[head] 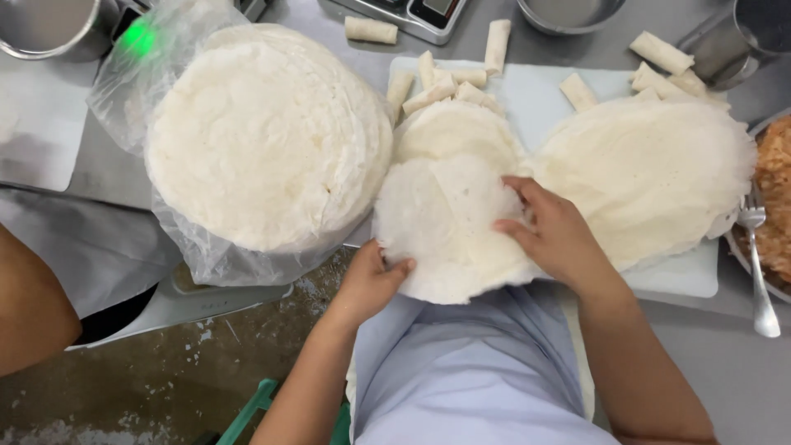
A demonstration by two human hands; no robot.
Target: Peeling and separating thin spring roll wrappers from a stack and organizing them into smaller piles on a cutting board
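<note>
At the desk (99, 177) edge, left hand (368, 284) pinches a round wrapper (449, 227) from beneath while right hand (554, 237), fingers spread, presses it flat for separating.

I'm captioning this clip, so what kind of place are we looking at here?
Probably a food-prep station in a commercial kitchen: a big stack of round wrappers in a plastic bag, finished spring rolls on a white cutting board, and a tray of filling on a steel table.
</note>
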